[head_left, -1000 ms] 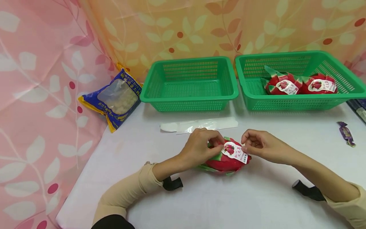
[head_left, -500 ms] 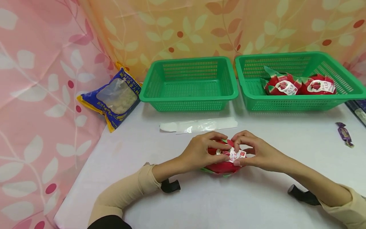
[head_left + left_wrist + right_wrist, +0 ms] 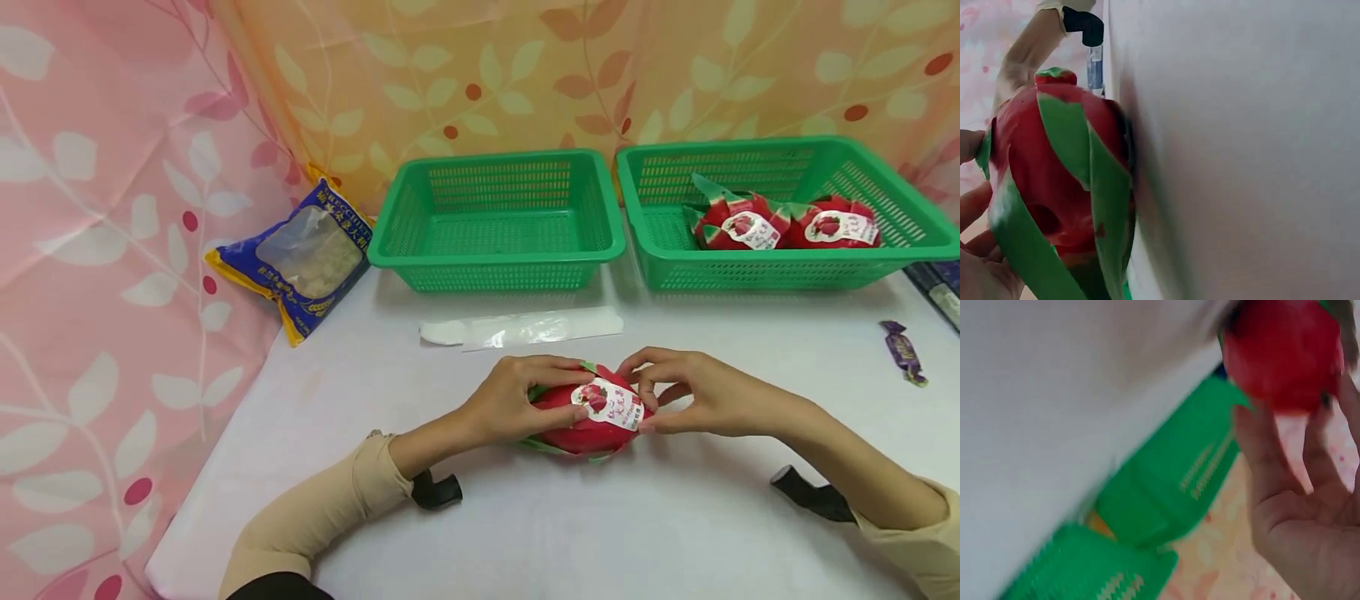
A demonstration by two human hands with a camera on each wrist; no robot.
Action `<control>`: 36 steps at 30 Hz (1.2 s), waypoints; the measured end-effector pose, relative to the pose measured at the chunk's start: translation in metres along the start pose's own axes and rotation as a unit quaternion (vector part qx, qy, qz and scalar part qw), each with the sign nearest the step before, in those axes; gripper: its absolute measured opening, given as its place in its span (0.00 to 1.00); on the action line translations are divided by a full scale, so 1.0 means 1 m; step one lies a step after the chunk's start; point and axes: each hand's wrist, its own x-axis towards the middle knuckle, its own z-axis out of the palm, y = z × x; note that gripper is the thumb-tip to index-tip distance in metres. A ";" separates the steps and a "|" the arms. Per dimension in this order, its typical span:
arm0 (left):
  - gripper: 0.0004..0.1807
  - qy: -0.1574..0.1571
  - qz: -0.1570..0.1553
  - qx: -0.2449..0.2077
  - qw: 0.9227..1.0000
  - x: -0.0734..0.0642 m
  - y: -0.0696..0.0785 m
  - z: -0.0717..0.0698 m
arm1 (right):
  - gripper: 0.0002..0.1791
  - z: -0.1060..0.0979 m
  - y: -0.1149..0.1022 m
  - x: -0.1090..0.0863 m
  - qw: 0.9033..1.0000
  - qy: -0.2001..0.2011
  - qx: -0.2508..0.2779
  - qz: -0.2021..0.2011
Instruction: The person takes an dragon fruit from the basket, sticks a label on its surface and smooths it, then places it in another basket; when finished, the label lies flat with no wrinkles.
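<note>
A red dragon fruit [image 3: 588,437] with green scales lies on the white table between both hands. On its upper side is a white label [image 3: 617,406] with a fruit picture and red writing. My left hand [image 3: 504,405] grips the stem side, fingers over the top and thumb by the label's left edge. At the other end my right hand [image 3: 696,393] has curled fingers and thumb around the fruit, right at the label's right edge. The left wrist view gives the fruit [image 3: 1063,169] end-on, its scales facing the camera. Blurred in the right wrist view, the fruit [image 3: 1282,353] meets the fingertips.
Behind stand two green baskets; the left basket [image 3: 497,260] holds nothing, the right basket [image 3: 780,271] holds two labelled dragon fruits [image 3: 742,223]. A clear-and-white strip [image 3: 525,328] lies before them. A blue pasta bag [image 3: 300,250] leans left; a purple wrapped candy [image 3: 903,353] lies right.
Both hands first worked at the label, the right covering part of it half a second ago. The right hand has since drawn back to the fruit's right end, and the label shows flat on the fruit.
</note>
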 end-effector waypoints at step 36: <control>0.16 -0.014 0.121 0.067 0.990 -0.004 -0.017 -0.026 | 0.15 0.001 -0.014 0.005 0.999 0.037 -0.014 0.000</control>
